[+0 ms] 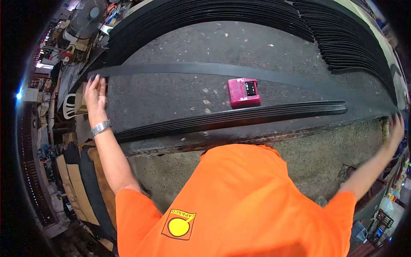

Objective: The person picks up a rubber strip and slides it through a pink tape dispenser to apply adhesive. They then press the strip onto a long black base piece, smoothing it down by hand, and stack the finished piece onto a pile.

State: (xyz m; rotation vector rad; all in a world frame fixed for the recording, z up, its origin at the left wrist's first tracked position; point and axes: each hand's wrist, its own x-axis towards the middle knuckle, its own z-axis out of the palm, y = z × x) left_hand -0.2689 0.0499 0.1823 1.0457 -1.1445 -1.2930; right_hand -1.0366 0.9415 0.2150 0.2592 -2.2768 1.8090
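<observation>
A long black rubber strip (205,69) lies across the dark worktop (171,96), spanning nearly its whole width. My left hand (96,92) rests with fingers spread on the strip's left end. My right hand (394,128) reaches to the far right edge, at the strip's other end; whether it grips the strip is unclear. Nearer to me lies a stack of thin black strips (239,116). A small red box (244,92) sits between the single strip and the stack.
Large piles of black strips (222,15) curve along the far side and the right (355,43). The worktop's front edge is a rusty metal rim (257,138). A fan (87,17) and clutter stand at the upper left; cardboard and dark sheets (85,188) lean at lower left.
</observation>
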